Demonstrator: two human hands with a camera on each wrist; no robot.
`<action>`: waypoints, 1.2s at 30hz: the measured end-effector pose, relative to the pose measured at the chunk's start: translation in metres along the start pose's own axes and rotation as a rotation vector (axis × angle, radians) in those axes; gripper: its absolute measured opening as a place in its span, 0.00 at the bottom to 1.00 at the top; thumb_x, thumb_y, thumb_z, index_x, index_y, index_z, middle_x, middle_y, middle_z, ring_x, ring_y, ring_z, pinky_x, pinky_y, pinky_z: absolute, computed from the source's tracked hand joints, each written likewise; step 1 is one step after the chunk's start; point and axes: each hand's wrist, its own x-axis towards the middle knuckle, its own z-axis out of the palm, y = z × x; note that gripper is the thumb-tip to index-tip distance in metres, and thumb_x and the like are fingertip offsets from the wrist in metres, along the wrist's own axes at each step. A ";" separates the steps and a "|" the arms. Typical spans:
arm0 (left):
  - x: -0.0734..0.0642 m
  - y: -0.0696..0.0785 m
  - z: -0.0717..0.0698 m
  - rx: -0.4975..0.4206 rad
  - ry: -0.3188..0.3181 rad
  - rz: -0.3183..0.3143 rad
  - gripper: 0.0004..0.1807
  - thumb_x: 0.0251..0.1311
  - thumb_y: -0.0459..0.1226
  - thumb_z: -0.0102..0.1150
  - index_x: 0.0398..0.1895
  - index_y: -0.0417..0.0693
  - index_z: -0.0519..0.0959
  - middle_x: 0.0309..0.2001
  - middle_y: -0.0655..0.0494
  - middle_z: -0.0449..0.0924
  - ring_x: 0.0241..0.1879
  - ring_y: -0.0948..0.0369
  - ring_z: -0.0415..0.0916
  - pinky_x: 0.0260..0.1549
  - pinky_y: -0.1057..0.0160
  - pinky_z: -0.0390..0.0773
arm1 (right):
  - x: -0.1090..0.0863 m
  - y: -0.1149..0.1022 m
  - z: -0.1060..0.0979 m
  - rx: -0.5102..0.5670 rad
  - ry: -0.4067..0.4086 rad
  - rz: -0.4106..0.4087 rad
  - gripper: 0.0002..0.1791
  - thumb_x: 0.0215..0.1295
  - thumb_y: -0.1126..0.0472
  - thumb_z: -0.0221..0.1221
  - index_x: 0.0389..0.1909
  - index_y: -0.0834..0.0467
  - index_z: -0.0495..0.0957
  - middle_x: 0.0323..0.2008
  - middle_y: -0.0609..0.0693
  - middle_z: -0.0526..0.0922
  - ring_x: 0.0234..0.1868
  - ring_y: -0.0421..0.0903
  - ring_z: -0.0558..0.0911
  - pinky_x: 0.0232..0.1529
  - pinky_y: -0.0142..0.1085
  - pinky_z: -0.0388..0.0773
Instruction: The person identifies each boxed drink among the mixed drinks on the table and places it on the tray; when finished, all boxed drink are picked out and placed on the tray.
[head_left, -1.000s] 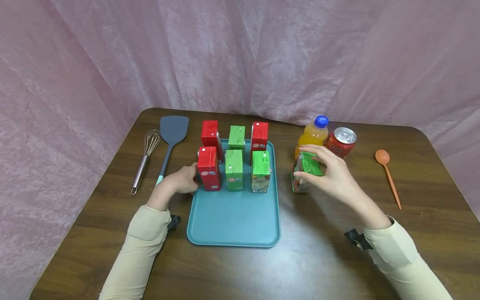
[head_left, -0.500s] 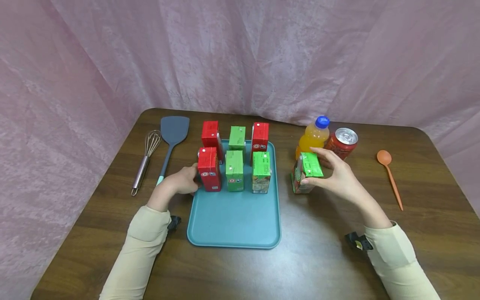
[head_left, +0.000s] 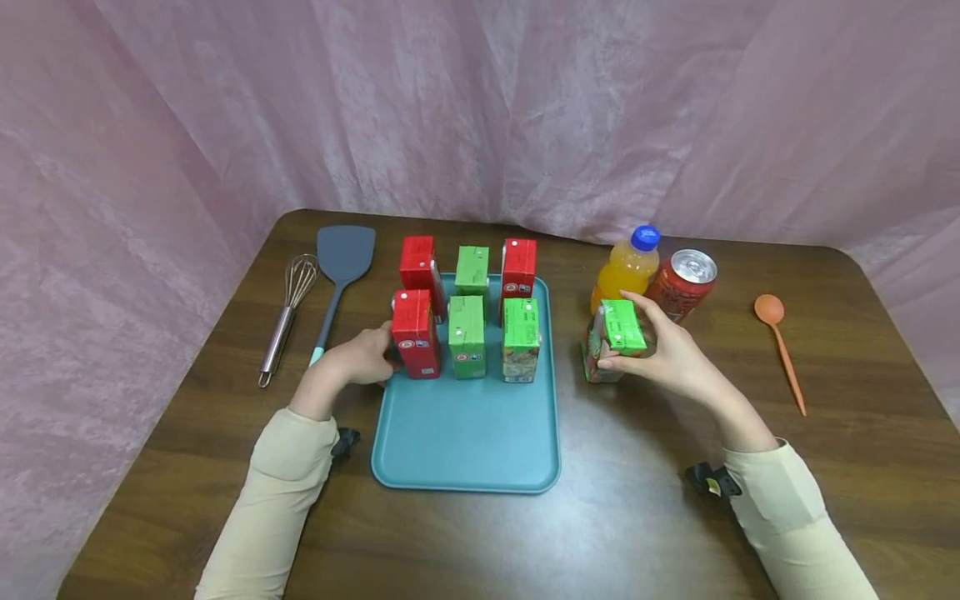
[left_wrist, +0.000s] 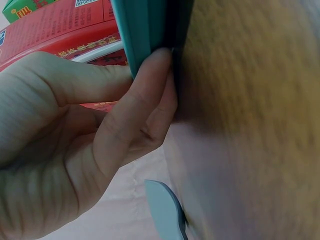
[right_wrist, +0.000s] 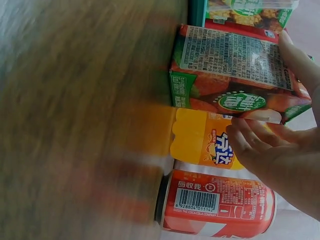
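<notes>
My left hand (head_left: 363, 357) pinches the left rim of a teal tray (head_left: 468, 442); in the left wrist view the thumb (left_wrist: 102, 82) lies on the inner side and fingers lie beneath. Nearest to it on the tray stands a red drink carton (head_left: 417, 337). To the right of the tray, my right hand (head_left: 671, 354) holds a green-topped juice carton (head_left: 622, 323) between thumb and fingers. This carton (right_wrist: 235, 60) stands upright on the table, with a fruit picture and a printed panel on its sides.
Behind the held carton stand an orange drink bottle (head_left: 628, 271) with a blue cap and a red soda can (head_left: 681, 283). An orange spoon (head_left: 780, 342) lies at right. A whisk (head_left: 288, 308) and grey spatula (head_left: 345, 254) lie at left. More cartons (head_left: 468, 333) stand in two rows on the tray.
My right hand has shifted slightly right and uncovered more of the carton's green top, while the thumb stays at its near side. The left hand keeps its place on the tray rim.
</notes>
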 end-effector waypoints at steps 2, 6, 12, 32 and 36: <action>0.000 0.000 -0.001 -0.002 0.000 0.006 0.41 0.53 0.26 0.52 0.70 0.30 0.46 0.45 0.36 0.75 0.22 0.57 0.75 0.27 0.61 0.76 | 0.000 -0.001 0.000 -0.002 0.001 0.017 0.51 0.45 0.51 0.72 0.68 0.57 0.55 0.55 0.62 0.75 0.54 0.57 0.76 0.52 0.51 0.70; 0.000 0.000 0.000 -0.008 -0.001 0.007 0.41 0.53 0.25 0.52 0.70 0.31 0.45 0.41 0.38 0.76 0.22 0.57 0.75 0.26 0.61 0.75 | -0.001 -0.002 0.001 0.025 0.015 0.052 0.48 0.43 0.49 0.72 0.64 0.59 0.59 0.55 0.60 0.75 0.55 0.56 0.76 0.50 0.42 0.73; 0.001 -0.002 0.002 -0.010 -0.007 -0.010 0.42 0.53 0.26 0.53 0.71 0.33 0.45 0.31 0.43 0.75 0.22 0.56 0.75 0.26 0.61 0.75 | -0.003 0.001 0.003 0.070 0.057 0.058 0.48 0.39 0.47 0.74 0.61 0.59 0.64 0.54 0.56 0.76 0.55 0.53 0.77 0.43 0.21 0.72; 0.004 -0.002 0.000 0.002 0.001 0.009 0.39 0.53 0.26 0.54 0.68 0.31 0.50 0.41 0.39 0.75 0.23 0.57 0.75 0.26 0.61 0.76 | -0.026 -0.042 -0.004 0.006 0.179 0.023 0.45 0.32 0.46 0.76 0.56 0.52 0.69 0.49 0.48 0.80 0.50 0.46 0.79 0.44 0.28 0.74; 0.003 -0.003 -0.001 0.005 -0.002 0.004 0.39 0.53 0.26 0.53 0.68 0.30 0.49 0.40 0.39 0.76 0.23 0.57 0.75 0.26 0.61 0.76 | -0.032 -0.058 0.002 -0.039 0.211 -0.011 0.44 0.30 0.45 0.77 0.53 0.51 0.71 0.46 0.47 0.81 0.46 0.45 0.78 0.44 0.36 0.73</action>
